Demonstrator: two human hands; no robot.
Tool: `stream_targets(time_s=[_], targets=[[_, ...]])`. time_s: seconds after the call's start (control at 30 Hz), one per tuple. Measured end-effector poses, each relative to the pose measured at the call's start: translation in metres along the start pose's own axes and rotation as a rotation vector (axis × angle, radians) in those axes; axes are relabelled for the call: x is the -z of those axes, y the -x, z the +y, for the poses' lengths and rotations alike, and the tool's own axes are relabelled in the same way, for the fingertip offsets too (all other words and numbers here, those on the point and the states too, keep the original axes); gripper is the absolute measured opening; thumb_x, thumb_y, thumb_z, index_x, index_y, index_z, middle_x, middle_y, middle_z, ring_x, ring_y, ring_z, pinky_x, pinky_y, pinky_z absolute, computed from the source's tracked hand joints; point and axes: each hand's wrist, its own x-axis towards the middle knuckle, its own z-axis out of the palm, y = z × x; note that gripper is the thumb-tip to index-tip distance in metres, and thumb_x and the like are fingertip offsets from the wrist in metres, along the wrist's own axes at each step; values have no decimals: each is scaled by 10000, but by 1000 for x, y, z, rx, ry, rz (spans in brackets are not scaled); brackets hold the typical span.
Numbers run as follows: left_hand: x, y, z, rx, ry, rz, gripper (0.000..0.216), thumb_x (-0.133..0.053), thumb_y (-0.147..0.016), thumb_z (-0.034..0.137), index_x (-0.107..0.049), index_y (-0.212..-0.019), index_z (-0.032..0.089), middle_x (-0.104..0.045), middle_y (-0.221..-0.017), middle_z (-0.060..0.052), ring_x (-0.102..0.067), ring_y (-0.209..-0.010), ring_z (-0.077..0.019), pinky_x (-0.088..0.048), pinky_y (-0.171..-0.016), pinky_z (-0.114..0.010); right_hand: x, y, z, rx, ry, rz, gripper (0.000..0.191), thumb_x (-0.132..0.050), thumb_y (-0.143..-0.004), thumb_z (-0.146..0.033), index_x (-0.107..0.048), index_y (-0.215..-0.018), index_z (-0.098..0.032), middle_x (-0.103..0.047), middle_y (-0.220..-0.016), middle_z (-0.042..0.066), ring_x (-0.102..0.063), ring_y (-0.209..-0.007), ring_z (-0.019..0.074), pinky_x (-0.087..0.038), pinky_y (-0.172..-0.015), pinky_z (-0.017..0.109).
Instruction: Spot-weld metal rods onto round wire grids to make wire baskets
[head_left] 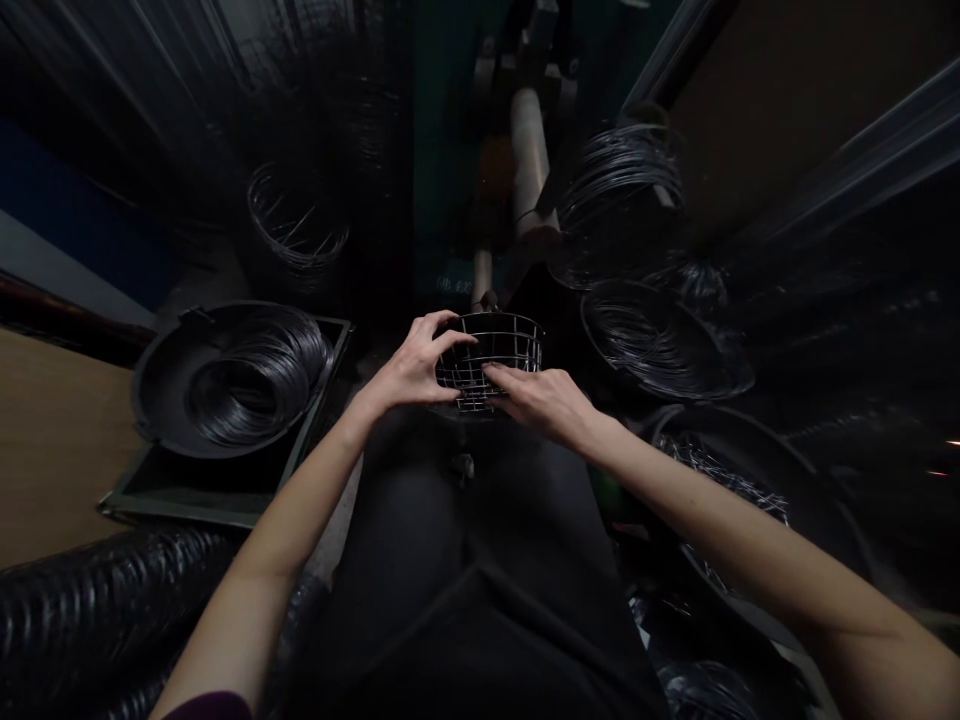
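A small round wire-mesh basket (501,352) sits at the centre, just past my knees. My left hand (414,370) grips its left side, fingers curled over the rim and thumb low on the wall. My right hand (546,400) lies against the basket's front lower edge, fingers pressed onto the wires. Both forearms reach in from the bottom corners. My dark-clothed lap fills the lower middle.
A dark round pan (225,375) with a wire coil stands on a green tray (225,495) at left. More wire coils (660,340) lie at right and behind. A machine post (529,150) rises beyond the basket. Black ribbed stacks (90,610) sit at lower left.
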Motion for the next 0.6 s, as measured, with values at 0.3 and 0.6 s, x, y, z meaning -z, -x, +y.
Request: stream_targets(time_s=[0.3, 0.6], targets=[[-8, -20, 0, -18, 5, -30, 691, -818, -615, 246, -570, -1260, 241, -397, -1405, -132, -399, -1324, -371, -397, -1109, -572, 1, 3, 22, 68, 157, 50, 378, -399, -1000, -276, -638, -1286, -215, -685, -1261, 39, -703, -728, 173, -296, -479, 275], [-10, -18, -1, 58, 61, -23, 715, -838, -600, 279, -562, -1259, 244, -402, -1405, -132, -409, -1333, -362, -384, -1133, -562, 0, 2, 29, 92, 39, 135, 339, -429, -960, -248, -689, -1176, -231, -730, -1163, 38, -658, -628, 140, -288, -475, 267]])
